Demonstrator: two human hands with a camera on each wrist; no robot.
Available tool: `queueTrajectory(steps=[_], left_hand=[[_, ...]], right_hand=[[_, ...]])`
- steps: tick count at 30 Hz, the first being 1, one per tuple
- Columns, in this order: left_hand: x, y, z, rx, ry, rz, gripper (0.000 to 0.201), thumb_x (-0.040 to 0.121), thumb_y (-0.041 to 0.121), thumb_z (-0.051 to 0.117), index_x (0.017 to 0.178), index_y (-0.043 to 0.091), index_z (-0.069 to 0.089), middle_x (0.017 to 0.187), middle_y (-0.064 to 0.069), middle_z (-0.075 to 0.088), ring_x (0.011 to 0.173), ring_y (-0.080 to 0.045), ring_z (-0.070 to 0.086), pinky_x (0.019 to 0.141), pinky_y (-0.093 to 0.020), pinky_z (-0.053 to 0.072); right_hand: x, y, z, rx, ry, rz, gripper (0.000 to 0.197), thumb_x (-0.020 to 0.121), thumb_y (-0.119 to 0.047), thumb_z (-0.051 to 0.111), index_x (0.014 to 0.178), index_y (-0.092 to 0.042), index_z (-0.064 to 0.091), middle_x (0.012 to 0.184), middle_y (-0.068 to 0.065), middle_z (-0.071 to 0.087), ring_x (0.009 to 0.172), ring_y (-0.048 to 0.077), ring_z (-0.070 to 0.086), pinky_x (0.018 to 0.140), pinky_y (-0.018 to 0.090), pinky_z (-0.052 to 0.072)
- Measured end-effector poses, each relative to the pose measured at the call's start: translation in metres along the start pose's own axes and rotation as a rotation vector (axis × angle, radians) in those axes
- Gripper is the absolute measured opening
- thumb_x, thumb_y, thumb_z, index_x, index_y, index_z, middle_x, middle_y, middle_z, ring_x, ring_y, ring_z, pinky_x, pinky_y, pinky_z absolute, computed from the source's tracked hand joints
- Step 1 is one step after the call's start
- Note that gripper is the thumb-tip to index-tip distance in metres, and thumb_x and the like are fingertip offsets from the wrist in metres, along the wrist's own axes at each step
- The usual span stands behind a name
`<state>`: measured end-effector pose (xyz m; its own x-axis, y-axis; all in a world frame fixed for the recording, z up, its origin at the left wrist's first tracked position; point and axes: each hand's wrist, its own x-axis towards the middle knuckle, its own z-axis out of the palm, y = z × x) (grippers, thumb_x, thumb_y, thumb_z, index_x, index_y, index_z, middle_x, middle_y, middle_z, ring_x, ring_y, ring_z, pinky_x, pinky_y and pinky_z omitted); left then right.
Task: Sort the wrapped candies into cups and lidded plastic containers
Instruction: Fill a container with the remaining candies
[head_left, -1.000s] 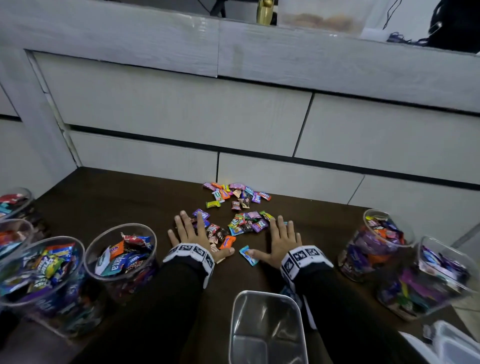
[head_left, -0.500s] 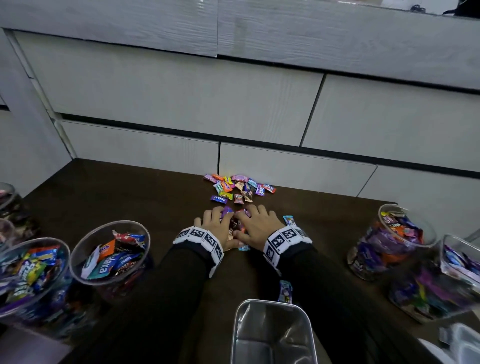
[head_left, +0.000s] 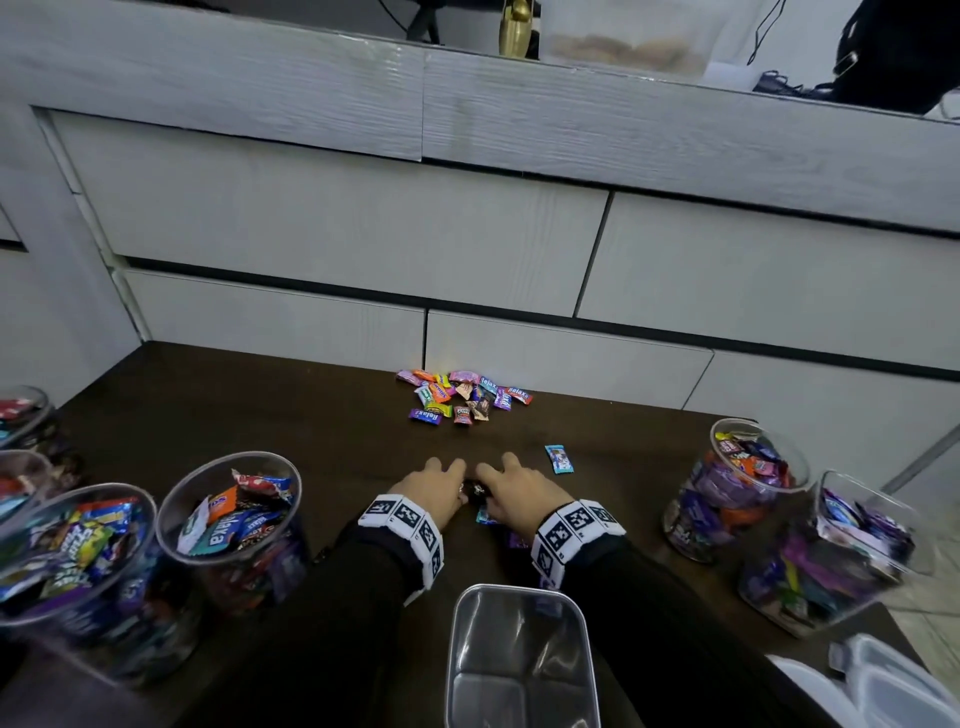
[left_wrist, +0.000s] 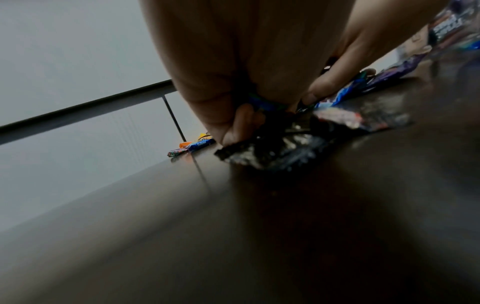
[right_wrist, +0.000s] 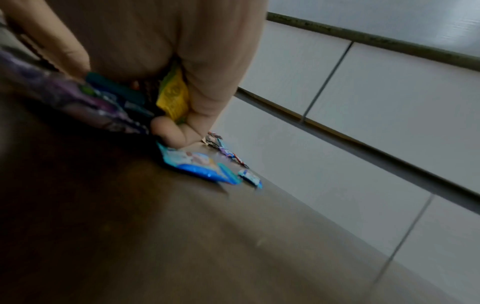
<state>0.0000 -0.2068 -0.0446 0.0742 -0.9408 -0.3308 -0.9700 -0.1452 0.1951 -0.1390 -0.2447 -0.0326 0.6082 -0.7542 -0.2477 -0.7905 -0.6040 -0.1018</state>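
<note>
**A:** Where are your hands?

**B:** Both are low on the dark brown wooden table (head_left: 249, 410), side by side in front of me. My left hand (head_left: 434, 488) is cupped, fingers curled down over a small clutch of wrapped candies (left_wrist: 298, 142); a crinkled dark foil wrapper sticks out from under my fingertips and lies on the tabletop. My right hand (head_left: 517, 491) is curled the same way round its own bunch: a yellow wrapper (right_wrist: 173, 98) is tucked against the palm, a purple one beside it, and a light blue wrapper (right_wrist: 197, 164) lies flat on the wood just under my fingertips.

**A:** And the other sweets?

**B:** A loose heap of mixed wrapped candies (head_left: 462, 395) lies at the far edge, against the pale grey panelled wall (head_left: 337, 223). One blue wrapped candy (head_left: 558, 459) lies alone, just beyond and right of my right hand.

**A:** The containers?

**B:** To my left stand round clear plastic cups filled with candies; the closest is this one (head_left: 228, 525), with a larger one (head_left: 78, 566) beside it. To my right are a round clear cup of purple and orange wrappers (head_left: 727, 493) and a square clear tub (head_left: 831, 556), also full. Nearest me, between my sleeves, stands an empty clear rectangular container (head_left: 519, 654). White lids (head_left: 883, 686) lie at the near right corner.
</note>
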Motion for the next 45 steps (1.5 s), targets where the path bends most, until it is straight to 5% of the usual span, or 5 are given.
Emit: queueTrajectory(steps=[8, 21, 26, 37, 45], left_hand=[[-0.001, -0.007, 0.003, -0.046, -0.077, 0.002, 0.069, 0.087, 0.058, 0.06, 0.136, 0.017, 0.033, 0.135, -0.013, 0.036, 0.121, -0.037, 0.049, 0.087, -0.042, 0.044], [-0.011, 0.003, 0.0, -0.002, -0.016, -0.024, 0.039, 0.104, 0.034, 0.041, 0.135, 0.012, 0.034, 0.136, -0.015, 0.037, 0.121, -0.037, 0.05, 0.093, -0.044, 0.045], [-0.013, 0.002, 0.0, -0.011, 0.018, -0.022, 0.037, 0.104, 0.033, 0.041, 0.133, 0.011, 0.036, 0.134, -0.015, 0.039, 0.121, -0.039, 0.051, 0.093, -0.046, 0.045], [-0.021, -0.007, -0.005, -0.137, 0.132, -0.002, 0.032, 0.1, 0.027, 0.048, 0.125, 0.008, 0.043, 0.124, -0.015, 0.053, 0.115, -0.032, 0.055, 0.09, -0.039, 0.044], [-0.066, 0.008, -0.034, -0.508, 0.332, 0.015, 0.026, 0.098, 0.026, 0.053, 0.118, 0.009, 0.05, 0.113, -0.012, 0.062, 0.107, -0.029, 0.06, 0.091, -0.037, 0.048]], right_hand=[[-0.019, 0.014, 0.0, 0.125, 0.03, -0.007, 0.045, 0.09, -0.03, 0.047, 0.132, -0.019, 0.035, 0.123, 0.015, 0.036, 0.112, 0.036, 0.044, 0.09, 0.041, 0.041], [-0.028, -0.004, 0.011, -0.07, 0.041, -0.114, 0.034, 0.099, -0.033, 0.035, 0.128, -0.014, 0.038, 0.128, 0.017, 0.033, 0.112, 0.037, 0.043, 0.084, 0.046, 0.044], [-0.035, -0.005, 0.014, -0.145, 0.022, -0.118, 0.065, 0.089, -0.064, 0.041, 0.132, -0.016, 0.037, 0.131, 0.015, 0.033, 0.116, 0.034, 0.04, 0.087, 0.047, 0.046], [-0.043, -0.018, 0.003, -0.018, -0.038, -0.292, 0.04, 0.096, -0.021, 0.047, 0.132, -0.007, 0.037, 0.121, 0.021, 0.045, 0.1, 0.042, 0.056, 0.083, 0.046, 0.044], [-0.073, 0.006, -0.028, 0.553, 0.38, -0.099, 0.018, 0.088, -0.014, 0.059, 0.106, -0.012, 0.053, 0.086, 0.0, 0.06, 0.075, 0.009, 0.056, 0.071, 0.013, 0.04]])
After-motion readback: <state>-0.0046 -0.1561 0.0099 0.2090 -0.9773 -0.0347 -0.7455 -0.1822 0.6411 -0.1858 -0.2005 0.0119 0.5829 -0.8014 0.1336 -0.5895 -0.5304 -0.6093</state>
